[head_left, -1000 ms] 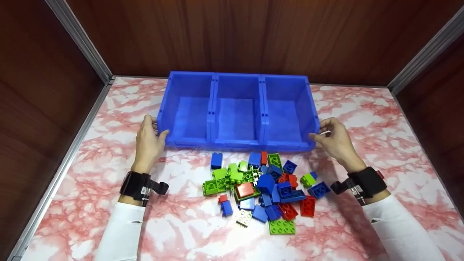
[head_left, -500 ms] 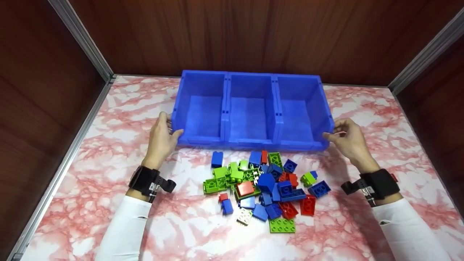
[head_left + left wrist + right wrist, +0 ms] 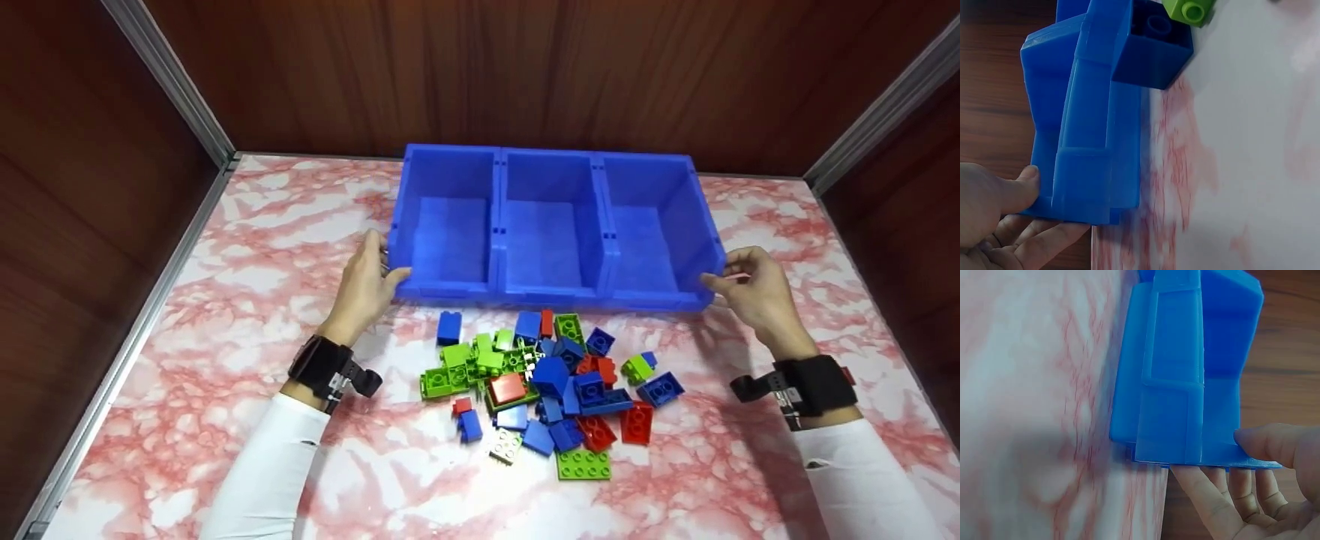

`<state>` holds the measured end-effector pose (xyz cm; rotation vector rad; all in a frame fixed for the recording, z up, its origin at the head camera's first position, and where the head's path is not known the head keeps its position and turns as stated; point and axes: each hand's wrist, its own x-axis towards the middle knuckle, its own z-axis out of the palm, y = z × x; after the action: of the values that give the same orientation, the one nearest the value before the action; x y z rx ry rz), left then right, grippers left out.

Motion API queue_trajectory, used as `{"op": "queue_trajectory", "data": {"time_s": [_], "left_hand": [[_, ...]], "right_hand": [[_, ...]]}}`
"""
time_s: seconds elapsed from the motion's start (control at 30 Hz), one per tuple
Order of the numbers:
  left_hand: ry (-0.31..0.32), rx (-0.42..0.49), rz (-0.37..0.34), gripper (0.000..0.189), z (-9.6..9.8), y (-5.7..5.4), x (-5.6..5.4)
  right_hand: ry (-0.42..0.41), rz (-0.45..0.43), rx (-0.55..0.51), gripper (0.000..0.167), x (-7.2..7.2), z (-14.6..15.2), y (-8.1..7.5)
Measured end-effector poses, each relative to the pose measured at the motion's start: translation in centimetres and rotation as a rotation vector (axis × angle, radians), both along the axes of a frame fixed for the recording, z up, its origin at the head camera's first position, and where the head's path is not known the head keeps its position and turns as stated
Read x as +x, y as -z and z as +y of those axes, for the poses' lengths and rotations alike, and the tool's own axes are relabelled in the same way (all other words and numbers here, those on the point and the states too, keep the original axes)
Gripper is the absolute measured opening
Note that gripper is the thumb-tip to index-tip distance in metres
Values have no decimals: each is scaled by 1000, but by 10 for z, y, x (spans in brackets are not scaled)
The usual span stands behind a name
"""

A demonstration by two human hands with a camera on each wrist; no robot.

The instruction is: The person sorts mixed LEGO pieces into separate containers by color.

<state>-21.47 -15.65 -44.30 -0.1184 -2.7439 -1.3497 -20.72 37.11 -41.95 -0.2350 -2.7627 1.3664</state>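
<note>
A blue storage bin [image 3: 551, 297] with three side-by-side compartments stands toward the back of the table, nothing inside it. My left hand [image 3: 366, 277] grips its left end, thumb over the front corner and fingers along the outer wall. At the opposite end, my right hand [image 3: 761, 292] holds the wall the same way, its thumb [image 3: 1266, 441] on the inner side and fingers underneath and outside. Just in front of the bin lies a loose heap of toy building bricks, among them a blue brick [image 3: 551, 376], a green brick [image 3: 584, 465] and a red brick [image 3: 637, 422].
The marbled red-and-white table [image 3: 225, 360] is bounded by a dark wood back wall [image 3: 480, 75] and side walls with metal corner strips. A blue brick [image 3: 1154, 48] sits close to the bin's front in the left wrist view.
Both hands have moved the blue storage bin steadily to the right along the back of the table, keeping their grip. The bricks have stayed in place.
</note>
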Motion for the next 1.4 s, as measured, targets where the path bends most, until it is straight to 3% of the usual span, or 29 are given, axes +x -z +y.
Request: {"op": "queue_trajectory", "data": {"time_s": [0.43, 0.77, 0.97, 1.2, 1.3, 1.4], "left_hand": [[78, -18, -31, 38, 26, -1, -3], [116, -29, 22, 34, 29, 1, -2], [105, 31, -7, 32, 22, 2, -5], [70, 93, -23, 33, 15, 5, -6], [60, 136, -21, 35, 14, 6, -6], [54, 175, -3, 36, 14, 9, -7]], "right_hand": [[64, 20, -46, 25, 7, 27, 0], [79, 35, -12, 27, 8, 31, -1], [90, 100, 67, 28, 13, 29, 0], [126, 235, 243, 52, 30, 12, -7], [101, 342, 287, 49, 39, -6, -14], [27, 414, 302, 46, 47, -27, -19]]}}
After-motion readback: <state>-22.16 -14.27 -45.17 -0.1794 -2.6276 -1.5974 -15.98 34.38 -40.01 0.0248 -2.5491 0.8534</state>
